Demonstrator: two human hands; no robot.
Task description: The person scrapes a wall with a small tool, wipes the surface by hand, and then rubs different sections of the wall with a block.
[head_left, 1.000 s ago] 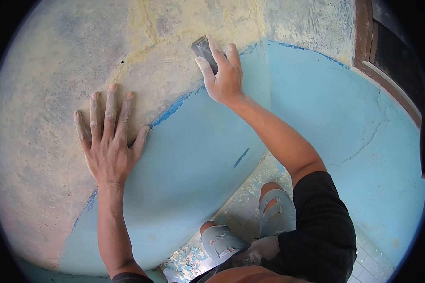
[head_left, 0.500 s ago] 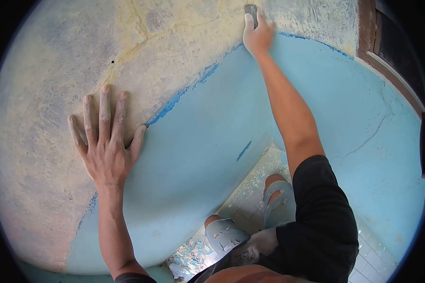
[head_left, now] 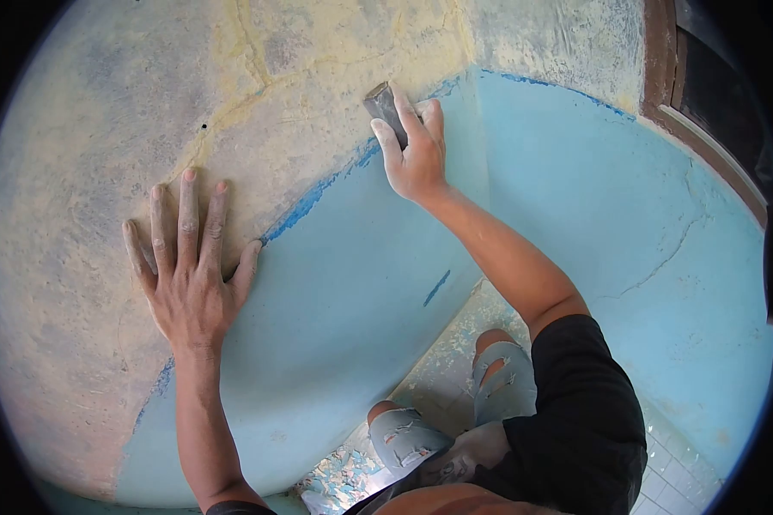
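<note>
My right hand (head_left: 419,163) grips a dark grey sanding block (head_left: 383,103), thumb on one side and fingers on the other. The block lies against the wall just above the ragged blue edge, where bare plaster (head_left: 309,103) meets light blue paint (head_left: 343,283). White dust coats the fingers of this hand. Flat on the plaster to the left, my left hand (head_left: 189,287) has its dusty fingers spread. Its thumb tip touches the plaster beside the dark blue paint strip (head_left: 305,206).
A brown wooden frame (head_left: 659,60) borders a dark opening at the upper right. The walls meet in a corner right of centre. Paint flakes (head_left: 343,472) litter the floor by my legs, and a crack (head_left: 670,249) runs down the right blue wall.
My right hand has moved down and left along the wall with the sanding block, away from the corner. My left hand keeps its place on the plaster; the view has shifted slightly.
</note>
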